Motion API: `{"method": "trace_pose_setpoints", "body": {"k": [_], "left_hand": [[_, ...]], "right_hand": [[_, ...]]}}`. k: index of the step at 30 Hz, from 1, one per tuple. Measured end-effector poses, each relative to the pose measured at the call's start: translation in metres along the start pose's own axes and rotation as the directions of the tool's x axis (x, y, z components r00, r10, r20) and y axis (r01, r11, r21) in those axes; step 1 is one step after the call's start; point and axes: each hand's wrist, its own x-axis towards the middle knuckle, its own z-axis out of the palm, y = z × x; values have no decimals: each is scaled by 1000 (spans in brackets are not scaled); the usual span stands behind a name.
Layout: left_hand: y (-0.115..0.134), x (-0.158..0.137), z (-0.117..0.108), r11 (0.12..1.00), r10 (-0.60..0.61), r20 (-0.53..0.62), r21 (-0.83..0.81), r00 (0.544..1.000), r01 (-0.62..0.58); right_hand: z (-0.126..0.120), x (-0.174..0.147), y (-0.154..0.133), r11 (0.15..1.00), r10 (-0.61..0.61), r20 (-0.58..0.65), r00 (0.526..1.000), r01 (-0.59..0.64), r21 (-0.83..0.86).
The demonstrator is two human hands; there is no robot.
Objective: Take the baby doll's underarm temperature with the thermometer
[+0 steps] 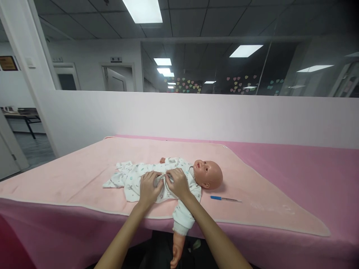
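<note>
A baby doll (211,175) lies on its back with its head to the right, dressed in a white printed baby outfit (134,183). My left hand (150,186) pinches the fabric at the doll's middle. Right beside it, my right hand (177,183) grips the same garment at the chest, its fingers bent over the cloth. Between the two hands the fabric is bunched up. One doll arm (177,246) hangs over the front edge of the table, under my right forearm. Behind the body, the other small doll hand (162,160) shows.
A thermometer-like stick with a blue end (215,197) lies near the doll's head. Peach blanket (84,168) spreads under the doll, over a pink table cover (308,175). A white wall (196,116) with glass above stands behind the table.
</note>
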Motion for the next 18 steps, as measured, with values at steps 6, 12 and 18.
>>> {"method": "trace_pose_setpoints", "body": {"k": [6,12,18], "left_hand": [[0,-1,0,999,0,11,-33,1000,0],[-4,0,3,999,-13,-7,-43,1000,13],[-5,0,4,998,-17,-11,-61,1000,16]], "right_hand": [[0,0,0,1000,-3,-5,1000,3,-1],[1,0,1,1000,0,13,1000,0,-22],[0,2,2,1000,-1,19,1000,1,-19]]}}
